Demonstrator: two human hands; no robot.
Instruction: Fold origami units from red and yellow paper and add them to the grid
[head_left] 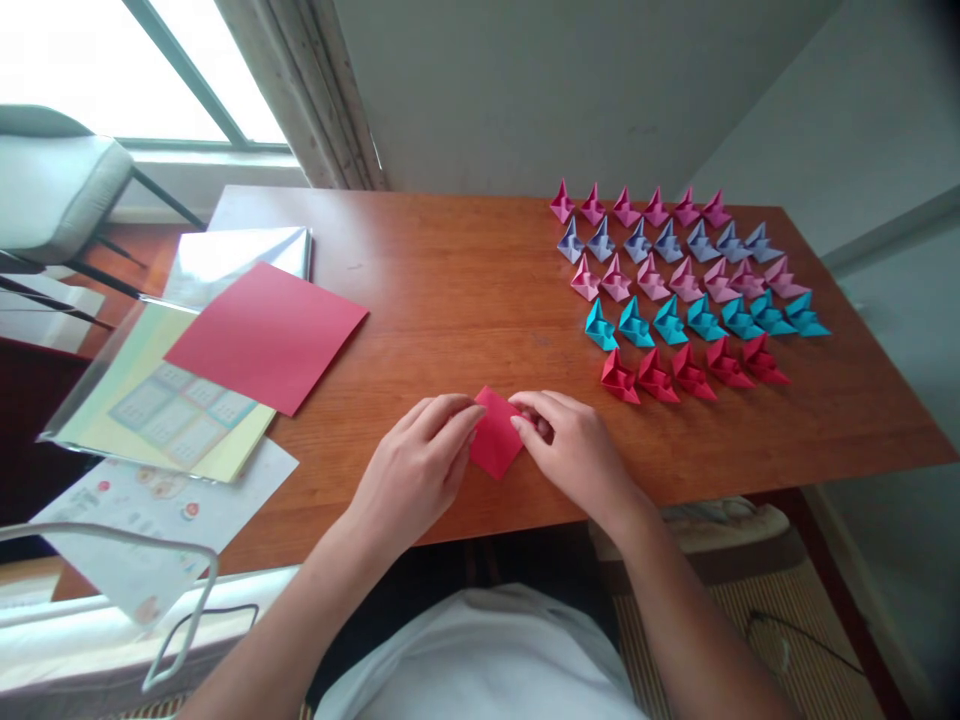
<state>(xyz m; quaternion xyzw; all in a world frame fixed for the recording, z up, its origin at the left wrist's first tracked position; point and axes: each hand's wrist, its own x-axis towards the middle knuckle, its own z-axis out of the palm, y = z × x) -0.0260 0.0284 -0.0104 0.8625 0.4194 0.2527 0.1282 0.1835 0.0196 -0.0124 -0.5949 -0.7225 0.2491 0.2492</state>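
Note:
Between my two hands is a small folded red paper (498, 436), turned like a diamond near the table's front edge. My left hand (429, 455) pinches its left corner between thumb and fingers. On the other side, my right hand (568, 440) has its fingers closed on the right corner. Fingers cover both side corners of the paper. To the right, rows of folded paper boats stand on the wooden table (450, 290); the nearest row is of red paper boats (691, 372), then blue paper boats (705, 318) behind it.
Farther back are pink paper boats (684, 279), lilac paper boats (669, 241) and magenta paper boats (655, 207). On the left, a red sheet (266, 335) overlaps a clear sleeve of yellow paper (202, 440). A printed sheet (150, 520) lies below. A chair (56, 190) stands by the window.

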